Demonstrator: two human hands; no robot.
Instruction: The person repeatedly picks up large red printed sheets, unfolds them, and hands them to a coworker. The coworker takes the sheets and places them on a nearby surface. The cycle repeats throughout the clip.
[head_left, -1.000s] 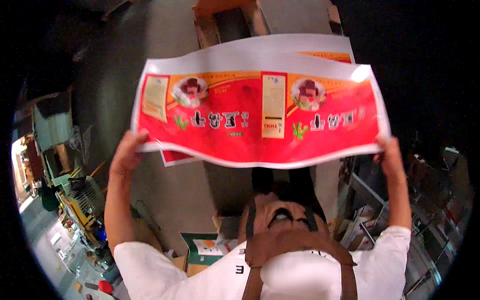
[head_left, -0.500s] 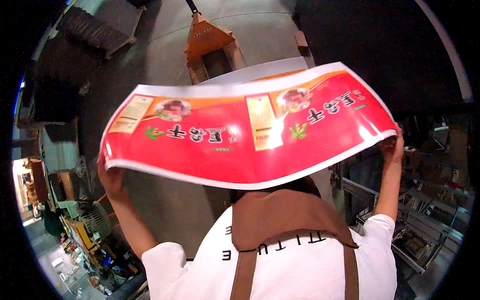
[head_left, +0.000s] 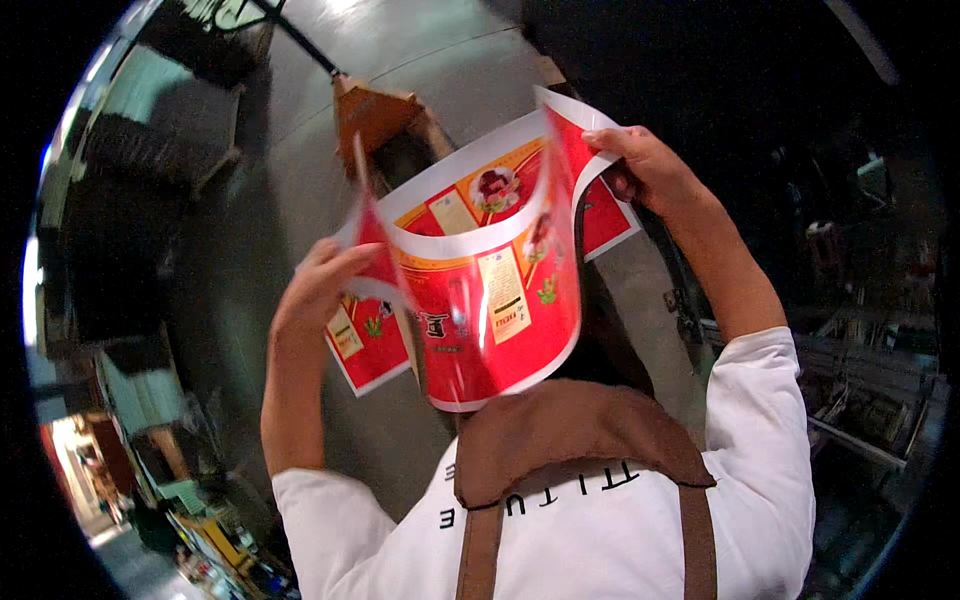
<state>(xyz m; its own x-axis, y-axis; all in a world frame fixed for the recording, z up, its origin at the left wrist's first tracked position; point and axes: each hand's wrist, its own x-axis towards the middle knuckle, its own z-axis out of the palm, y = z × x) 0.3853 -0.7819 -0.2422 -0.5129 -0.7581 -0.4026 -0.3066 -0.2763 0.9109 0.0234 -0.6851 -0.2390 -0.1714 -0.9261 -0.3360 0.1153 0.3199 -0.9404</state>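
Observation:
I hold a large glossy printed sheet, red with white edges, orange bands and food pictures. It is bowed into a U, its middle sagging toward my brown apron and both ends raised. My left hand is closed on the left end, thumb on top. The right end is pinched in my right hand, which sits higher and farther out. Below lies a similar printed sheet, seen past the far edge and at both sides. The held sheet covers its middle; whether more sheets lie under it, I cannot tell.
Just beyond the sheets stands an orange pallet truck with a dark handle, on a grey concrete floor. Dark stacks line the far left. Cluttered goods fill the lower left. A metal frame stands at the right.
My hands have come closer together, so the sheet, spread wide before, is now bent into a deep U. More of the lower sheet shows. The view has turned, and the pallet truck appears farther left.

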